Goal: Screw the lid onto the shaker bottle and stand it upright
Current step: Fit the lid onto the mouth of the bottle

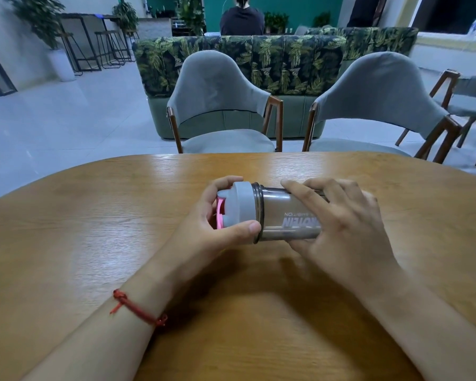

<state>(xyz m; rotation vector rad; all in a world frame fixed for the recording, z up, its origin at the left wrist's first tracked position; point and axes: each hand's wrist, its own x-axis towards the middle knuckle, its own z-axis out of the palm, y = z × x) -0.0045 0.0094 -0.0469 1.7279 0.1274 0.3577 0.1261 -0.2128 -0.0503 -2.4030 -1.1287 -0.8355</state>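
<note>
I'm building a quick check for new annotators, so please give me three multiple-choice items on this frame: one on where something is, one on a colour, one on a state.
1. Which hand holds the lid?
A. the left hand
B. the right hand
C. neither hand

2. What colour is the string on the left wrist?
A. blue
B. red
C. white

3. How is the shaker bottle oriented?
A. upright on its base
B. upside down on its lid
C. on its side, lid toward the person's left

Answers:
1 A: the left hand has its fingers and thumb around the grey lid, while the right hand grips the clear body.
2 B: the string bracelet is red.
3 C: the bottle lies horizontally just above the wooden table.
</note>
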